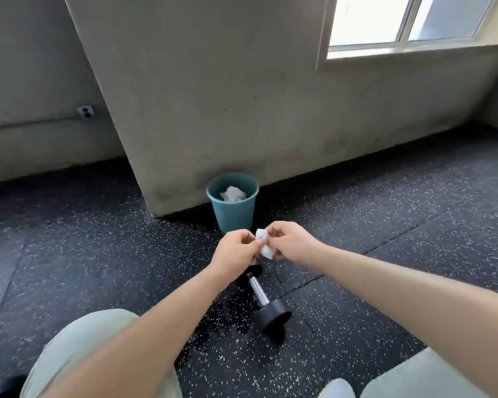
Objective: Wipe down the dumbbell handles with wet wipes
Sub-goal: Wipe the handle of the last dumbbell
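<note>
A: Light source?
B: Daylight from the window point(408, 21), upper right. Its panes are blown out to near white.
A: Exposure elsewhere?
B: Moderate to dim. The wall point(213, 96) reads flat grey. The floor point(385, 225) darkens toward the left corner. A soft shadow lies left of the dumbbell point(259, 291).
A: Optical faults?
B: Straight edges bend and lean at the borders. The picture is slightly soft overall.
</note>
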The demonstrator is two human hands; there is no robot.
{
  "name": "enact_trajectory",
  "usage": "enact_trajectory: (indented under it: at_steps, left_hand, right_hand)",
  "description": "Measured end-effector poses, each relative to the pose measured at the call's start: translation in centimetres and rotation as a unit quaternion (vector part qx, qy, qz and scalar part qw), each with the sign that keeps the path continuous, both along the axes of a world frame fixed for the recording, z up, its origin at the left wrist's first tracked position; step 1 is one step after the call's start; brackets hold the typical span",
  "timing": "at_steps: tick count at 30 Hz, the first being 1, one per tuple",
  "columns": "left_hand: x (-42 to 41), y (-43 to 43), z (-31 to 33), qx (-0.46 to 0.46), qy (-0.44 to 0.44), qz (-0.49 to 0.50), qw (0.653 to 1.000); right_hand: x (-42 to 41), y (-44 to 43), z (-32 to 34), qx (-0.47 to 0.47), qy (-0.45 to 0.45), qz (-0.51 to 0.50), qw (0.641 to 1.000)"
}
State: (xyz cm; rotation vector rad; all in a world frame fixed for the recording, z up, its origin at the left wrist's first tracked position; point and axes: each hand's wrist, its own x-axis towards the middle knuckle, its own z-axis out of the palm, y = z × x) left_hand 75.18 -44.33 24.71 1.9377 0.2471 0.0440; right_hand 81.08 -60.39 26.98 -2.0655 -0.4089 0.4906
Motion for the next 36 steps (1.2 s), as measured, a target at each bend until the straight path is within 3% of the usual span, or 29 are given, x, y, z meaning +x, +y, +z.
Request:
enact_trajectory:
  at_steps: [8,11,16,19,21,23,26,29,36]
  left_hand:
    - [3.5,3.2,0.5,-0.095,0.013,0.155,0.983]
    - [2.9,4.2,0.6,-0.101,0.047,0.184,0.977]
    - [3.0,3.5,-0.5,-0.024,0.078,0.213,0.974]
    - [2.9,1.5,-1.8,0.022,0.091,0.186,0.978]
    - [1.9,-0.3,-3.7,0.105,0.126,0.134,0.977]
    - [0.7,-1.9,-6.5,0.186,0.186,0.05,0.964]
    - [0.0,-2.6,-10.7,0.254,0.256,-0.052,0.931]
    - [-0.1,-3.1,-14.1,0.27,0.271,-0.075,0.921]
    - [1.6,-4.0,-20.7,0.28,0.268,-0.143,0.91]
  right_hand:
    - [5.6,6.0,1.0,0.138,0.202,0.024,0.969]
    - [7.0,6.6,1.0,0.112,0.236,0.087,0.961]
    - [7.3,6.2,-1.0,0.081,0.228,0.134,0.961]
    - [8.3,4.9,-2.9,0.038,0.168,0.102,0.98]
    - [8.4,2.8,-4.8,-0.007,0.112,0.029,0.993]
    - [7.9,0.1,-7.4,-0.068,0.062,-0.02,0.996]
    - [7.6,-3.3,-10.5,-0.15,0.01,-0.013,0.989]
    - [8.2,-4.9,-11.6,-0.182,-0.024,-0.004,0.983]
    - [10.5,-2.5,-17.4,-0.182,-0.003,0.039,0.983]
